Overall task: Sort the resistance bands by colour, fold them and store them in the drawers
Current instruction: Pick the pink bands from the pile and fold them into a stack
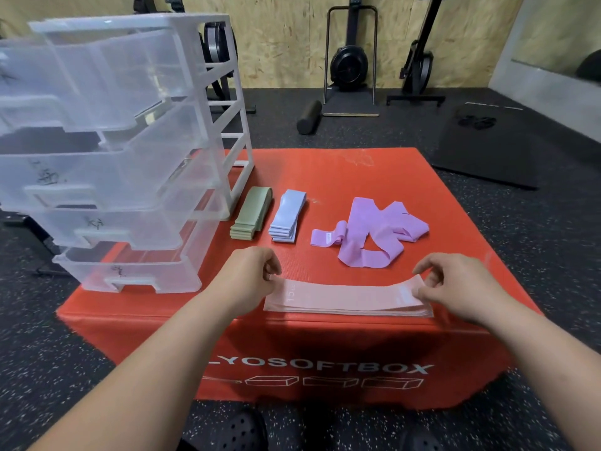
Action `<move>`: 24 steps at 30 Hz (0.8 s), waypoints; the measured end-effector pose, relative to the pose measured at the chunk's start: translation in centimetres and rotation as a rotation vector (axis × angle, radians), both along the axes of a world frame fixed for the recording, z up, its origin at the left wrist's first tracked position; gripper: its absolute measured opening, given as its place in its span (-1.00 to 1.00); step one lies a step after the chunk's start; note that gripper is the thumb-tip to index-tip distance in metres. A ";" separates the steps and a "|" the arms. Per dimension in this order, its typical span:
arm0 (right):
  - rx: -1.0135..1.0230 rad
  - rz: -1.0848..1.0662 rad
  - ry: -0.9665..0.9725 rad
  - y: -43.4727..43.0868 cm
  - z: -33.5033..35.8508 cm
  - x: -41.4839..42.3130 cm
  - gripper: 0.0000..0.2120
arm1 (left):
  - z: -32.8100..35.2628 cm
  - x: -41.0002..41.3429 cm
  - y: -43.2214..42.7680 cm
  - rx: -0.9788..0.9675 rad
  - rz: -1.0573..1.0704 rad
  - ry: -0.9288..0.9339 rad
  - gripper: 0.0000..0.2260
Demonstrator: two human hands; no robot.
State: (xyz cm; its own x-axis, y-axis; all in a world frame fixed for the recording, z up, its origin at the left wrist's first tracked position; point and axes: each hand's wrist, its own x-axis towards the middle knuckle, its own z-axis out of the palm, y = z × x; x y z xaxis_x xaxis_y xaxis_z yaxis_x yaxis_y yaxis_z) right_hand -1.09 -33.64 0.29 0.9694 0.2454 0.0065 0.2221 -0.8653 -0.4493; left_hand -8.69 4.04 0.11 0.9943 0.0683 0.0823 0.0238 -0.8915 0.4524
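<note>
- Red soft box [325,177] filled the centre of the frame, standing on dark speckled floor; white lettering ran along its near face.
- Clear plastic drawer unit [224,125] stood on the box's left part, upper left of frame, with four drawers pulled out toward the camera.
- Black mat [487,148] lay on the floor at right, beyond the box.
- Pink bands [348,299] lay flat in a long stack at the near edge of the box, centre of frame.
- Purple bands [367,229] lay in a loose, unfolded heap just behind the pink stack.
- Left hand [247,278] pinched the stack's left end between thumb and fingertips.
- Right hand [455,281] pinched the right end, the top layer raised slightly.
- Blue bands [287,216], folded, sat left of the purple heap.
- Green bands [250,216], folded, sat between the blue bands and the drawer unit.
</note>
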 end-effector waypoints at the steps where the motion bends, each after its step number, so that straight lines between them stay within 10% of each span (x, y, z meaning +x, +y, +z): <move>1: -0.028 0.005 0.002 0.0 -0.2 0.0 -0.73 | -0.1 0.0 0.0 0.022 -0.009 0.007 -0.76; 10: -0.163 0.101 -0.043 -0.8 -0.3 0.9 -0.66 | -0.5 0.6 1.0 0.183 -0.159 -0.027 -0.77; 17: -0.199 0.387 0.061 -1.6 0.0 0.7 -0.35 | -1.1 0.4 1.8 0.163 -0.332 0.095 -0.41; 24: -0.218 0.369 0.020 -2.2 -0.6 1.0 -0.50 | -1.6 0.4 1.3 0.158 -0.338 0.074 -0.43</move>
State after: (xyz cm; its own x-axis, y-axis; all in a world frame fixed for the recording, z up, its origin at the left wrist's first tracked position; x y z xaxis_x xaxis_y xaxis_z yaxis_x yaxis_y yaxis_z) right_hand -0.05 -35.80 -0.34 0.8158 0.5693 -0.1021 0.5275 -0.8047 -0.2723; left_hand -8.28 5.37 -1.46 0.9621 -0.2725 -0.0071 -0.2563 -0.9132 0.3168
